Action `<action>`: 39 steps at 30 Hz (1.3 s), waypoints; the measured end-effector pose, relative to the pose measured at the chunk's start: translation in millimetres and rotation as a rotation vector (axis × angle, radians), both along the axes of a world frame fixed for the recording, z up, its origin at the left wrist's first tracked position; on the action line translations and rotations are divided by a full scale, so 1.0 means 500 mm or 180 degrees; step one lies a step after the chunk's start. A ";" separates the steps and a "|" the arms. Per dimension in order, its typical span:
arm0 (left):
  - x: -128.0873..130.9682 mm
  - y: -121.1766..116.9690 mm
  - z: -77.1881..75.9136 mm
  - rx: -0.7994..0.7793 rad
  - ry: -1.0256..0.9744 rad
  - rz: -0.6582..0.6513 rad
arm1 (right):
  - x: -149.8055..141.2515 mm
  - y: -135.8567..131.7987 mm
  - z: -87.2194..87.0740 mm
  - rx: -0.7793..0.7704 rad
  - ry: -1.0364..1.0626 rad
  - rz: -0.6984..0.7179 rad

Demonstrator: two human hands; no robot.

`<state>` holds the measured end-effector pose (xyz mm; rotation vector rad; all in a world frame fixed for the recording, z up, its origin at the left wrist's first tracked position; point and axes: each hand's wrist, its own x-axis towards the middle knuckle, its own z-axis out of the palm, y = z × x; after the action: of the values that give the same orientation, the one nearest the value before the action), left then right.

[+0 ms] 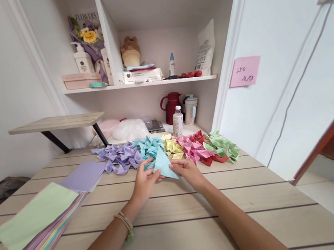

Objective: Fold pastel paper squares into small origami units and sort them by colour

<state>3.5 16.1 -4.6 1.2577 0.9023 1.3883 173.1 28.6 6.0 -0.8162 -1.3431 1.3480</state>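
Observation:
A light blue sheet of paper (163, 165), folded to a pointed triangle shape, is held up just above the table between both hands. My left hand (146, 178) is closed on its left side, thumb across the front. On the right edge, my right hand (190, 171) pinches the same paper with thumb and fingers. Behind it lie heaps of small folded paper pieces: purple ones (121, 157), light blue ones (147, 145), yellow ones (171, 145), pink ones (192, 148), red ones (199, 136) and green ones (225, 147). Fingers behind the paper are partly hidden.
To the left lie a fanned stack of coloured paper (47, 213) and purple sheets (84, 176). A small raised wooden shelf (60, 123) stands at the back left. Behind the heaps are a bottle (178, 123), a red jug (171, 109) and a cup (190, 110).

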 end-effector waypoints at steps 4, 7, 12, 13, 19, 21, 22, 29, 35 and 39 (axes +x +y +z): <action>-0.003 -0.001 0.003 -0.0285 0.0052 0.0046 | 0.001 -0.005 0.007 -0.0272 0.0153 -0.0155; -0.004 -0.004 0.002 -0.0430 -0.0214 -0.0054 | -0.003 -0.009 0.008 -0.0468 0.0279 -0.0217; -0.002 -0.005 -0.003 -0.0523 -0.0588 -0.0429 | -0.018 -0.020 0.006 -0.0706 0.0633 -0.0090; -0.002 -0.005 -0.004 -0.0526 -0.0613 -0.0497 | -0.021 -0.022 0.006 -0.0709 0.0711 -0.0049; -0.003 -0.004 -0.005 -0.0550 -0.0635 -0.0641 | -0.025 -0.026 0.013 -0.0707 0.0776 0.0421; -0.004 -0.003 -0.005 -0.0539 -0.0607 -0.0551 | -0.020 -0.023 0.013 -0.0589 0.0471 0.0284; -0.004 -0.002 -0.005 -0.0526 -0.0580 -0.0486 | -0.018 -0.021 0.013 -0.0458 0.0252 0.0207; -0.005 -0.001 -0.001 -0.0626 -0.0368 -0.0280 | -0.011 -0.011 0.007 0.1098 -0.1096 -0.0295; -0.005 -0.005 0.003 -0.1004 -0.0315 -0.0484 | -0.011 -0.013 0.001 0.1567 -0.1956 -0.0772; -0.010 -0.001 0.000 -0.1057 -0.0205 -0.0584 | -0.012 -0.019 0.000 0.1857 -0.2578 -0.0927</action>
<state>-1.3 15.7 -4.6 1.0096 0.9062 1.0774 167.0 19.1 5.8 -1.1292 -2.0002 0.3245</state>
